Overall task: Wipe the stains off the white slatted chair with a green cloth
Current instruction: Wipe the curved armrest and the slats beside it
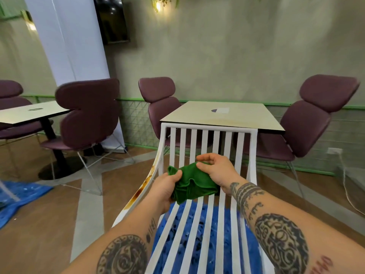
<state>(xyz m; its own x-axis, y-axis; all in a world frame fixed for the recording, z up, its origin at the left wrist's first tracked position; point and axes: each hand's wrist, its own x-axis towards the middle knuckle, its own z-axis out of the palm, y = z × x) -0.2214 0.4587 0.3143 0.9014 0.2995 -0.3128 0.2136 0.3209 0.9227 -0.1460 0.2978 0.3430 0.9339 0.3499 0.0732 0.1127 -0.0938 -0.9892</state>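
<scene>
The white slatted chair (205, 143) stands right in front of me, its back against a table edge. Brown stains (147, 180) run along its left side rail, from the bend down toward the seat. Above the seat I hold a folded green cloth (192, 183) with both hands. My left hand (167, 186) grips the cloth's left edge from below, thumb on top. My right hand (217, 171) pinches its upper right part between thumb and fingers. The cloth hangs clear of the slats and hides a little of them.
A beige square table (223, 115) stands just behind the chair, with purple padded chairs (308, 123) on either side. A second table (33, 113) and a purple chair (88, 115) are at left. Blue plastic sheeting (199, 244) lies under the white chair and at the far left.
</scene>
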